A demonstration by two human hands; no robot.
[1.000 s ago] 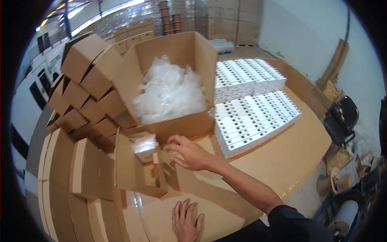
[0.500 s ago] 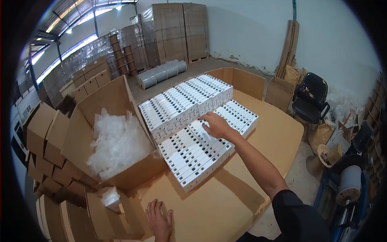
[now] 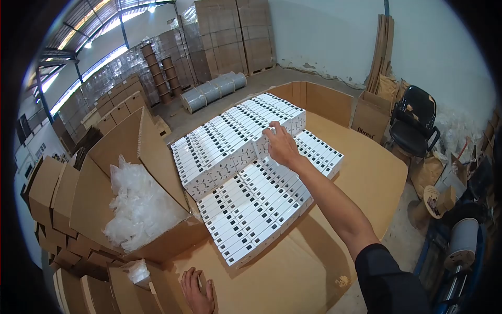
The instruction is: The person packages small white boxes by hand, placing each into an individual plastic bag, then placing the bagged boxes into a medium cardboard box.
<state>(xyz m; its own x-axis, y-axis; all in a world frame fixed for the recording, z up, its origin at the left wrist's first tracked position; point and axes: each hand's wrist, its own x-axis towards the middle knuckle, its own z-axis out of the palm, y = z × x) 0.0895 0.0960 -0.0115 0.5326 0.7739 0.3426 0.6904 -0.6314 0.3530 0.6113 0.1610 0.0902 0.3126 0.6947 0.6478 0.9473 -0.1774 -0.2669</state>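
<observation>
Rows of narrow white units with small dark square marks are packed side by side in a taller block (image 3: 235,133) and a lower block (image 3: 256,201) in front of it. My right hand (image 3: 282,146) is at the front top edge of the taller block, its bent fingers slightly apart and nothing visibly lifted in them. Whether the fingertips touch the units is hard to make out. Nearer me, my left hand (image 3: 197,293) rests open on the brown cardboard surface (image 3: 298,267), holding nothing.
An open carton (image 3: 170,243) full of clear plastic bags (image 3: 141,204) stands left of the blocks. A smaller box (image 3: 123,290) with a plastic-wrapped item is at lower left. Beyond the surface are a black chair (image 3: 415,118) and a wrapped roll (image 3: 214,93).
My right hand has moved from above the lower block up and away to the taller block's edge. My left hand stays low on the cardboard. The camera view has shifted a little.
</observation>
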